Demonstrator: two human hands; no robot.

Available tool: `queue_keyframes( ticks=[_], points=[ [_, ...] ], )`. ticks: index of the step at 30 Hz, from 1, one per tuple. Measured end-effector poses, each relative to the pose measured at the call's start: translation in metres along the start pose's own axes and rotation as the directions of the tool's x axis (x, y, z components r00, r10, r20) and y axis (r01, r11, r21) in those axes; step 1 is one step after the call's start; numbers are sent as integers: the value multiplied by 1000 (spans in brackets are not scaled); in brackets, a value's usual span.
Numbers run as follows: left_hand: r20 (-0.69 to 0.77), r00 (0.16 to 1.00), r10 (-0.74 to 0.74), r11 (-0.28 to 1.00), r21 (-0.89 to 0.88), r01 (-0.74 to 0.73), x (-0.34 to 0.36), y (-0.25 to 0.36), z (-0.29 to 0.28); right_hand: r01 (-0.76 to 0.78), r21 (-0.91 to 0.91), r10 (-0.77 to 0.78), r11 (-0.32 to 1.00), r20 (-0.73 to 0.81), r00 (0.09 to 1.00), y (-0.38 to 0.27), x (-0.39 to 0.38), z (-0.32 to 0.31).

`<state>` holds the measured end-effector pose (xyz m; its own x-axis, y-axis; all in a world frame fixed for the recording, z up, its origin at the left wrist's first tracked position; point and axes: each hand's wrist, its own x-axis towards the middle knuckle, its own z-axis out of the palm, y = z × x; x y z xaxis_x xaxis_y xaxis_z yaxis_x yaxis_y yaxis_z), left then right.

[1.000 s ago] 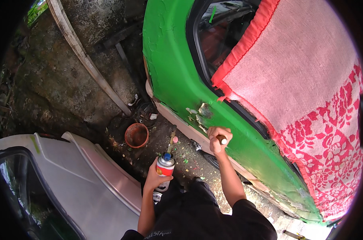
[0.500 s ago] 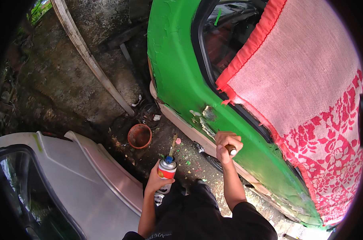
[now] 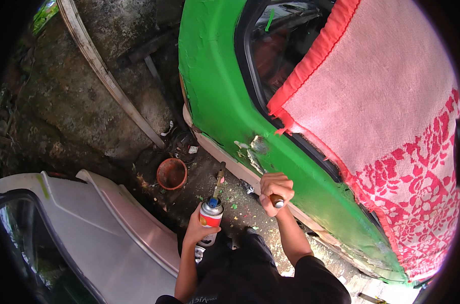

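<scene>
My left hand [image 3: 195,229] is wrapped round the gas canister of a blowtorch [image 3: 211,221], its metal tube and nozzle pointing away from me. No flame can be made out. In my right fist [image 3: 275,185] is a scraper with a brown handle [image 3: 277,201]; its butt end faces me, and most of its blade is hidden behind the fingers. Just beyond that fist, the green car panel [image 3: 217,96] has a bare, blistered patch [image 3: 259,145] with loose paint along its lower edge. Whether the blade touches the panel is hard to tell.
A red and pink patterned towel [image 3: 371,101] drapes over the green car. On the left stands a silver-grey car [image 3: 103,223]. Between them, paint flakes litter the floor [image 3: 235,202], near a terracotta pot [image 3: 172,174]. A long curved strip [image 3: 106,73] leans at the far left.
My right hand with the scraper has moved left and slightly nearer me. The torch nozzle now points a little farther out. The whole view has shifted slightly.
</scene>
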<state>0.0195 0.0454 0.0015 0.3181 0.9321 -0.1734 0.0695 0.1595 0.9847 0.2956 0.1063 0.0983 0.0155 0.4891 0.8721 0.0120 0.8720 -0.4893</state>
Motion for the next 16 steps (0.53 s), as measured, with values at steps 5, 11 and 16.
queue_keyframes(
  ticks=[5,11,16],
  points=[
    [33,999,7,999,-49,-5,1,-1,5,-103,-51,101,993,-35,994,18,-24,0],
    [17,1000,-12,998,-67,13,0,-10,3,-180,-56,182,982,36,983,23,-23,-16],
    [-4,1000,22,997,-75,-22,0,-12,1,3,-30,1,1000,116,993,2,4,-8]
  ],
)
